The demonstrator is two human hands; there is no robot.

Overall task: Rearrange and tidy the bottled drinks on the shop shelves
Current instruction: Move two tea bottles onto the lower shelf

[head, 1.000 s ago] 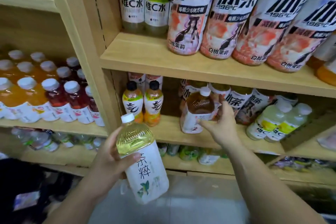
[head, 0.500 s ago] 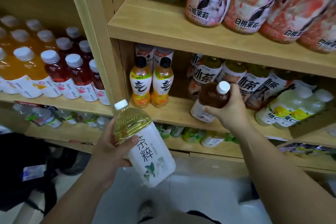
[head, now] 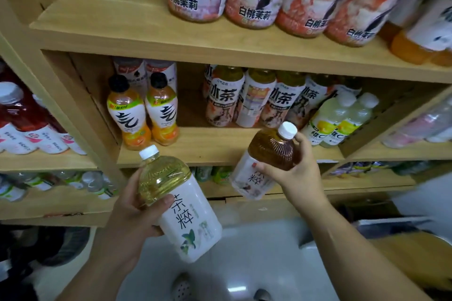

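Yellow bottle point(head: 190, 222), brown bottle point(head: 271, 149), two orange bottles point(head: 127, 115) shelved

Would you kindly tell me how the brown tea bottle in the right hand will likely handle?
The brown tea bottle looks full to the neck, so probably heavy for its size. Its ribbed shoulder, where the right hand grips it, likely resists slipping. The squarish body probably won't roll.

The left forearm point(head: 83, 269) rises from the bottom edge at lower left. The left hand point(head: 129, 215) curls round a pale-yellow bottle point(head: 186, 217), with the thumb across its front. The right forearm point(head: 354, 247) comes in from lower right. The right hand point(head: 302, 176), higher and right of centre, grips a tilted brown bottle point(head: 271, 151) at its shoulder, one finger up beside the cap.
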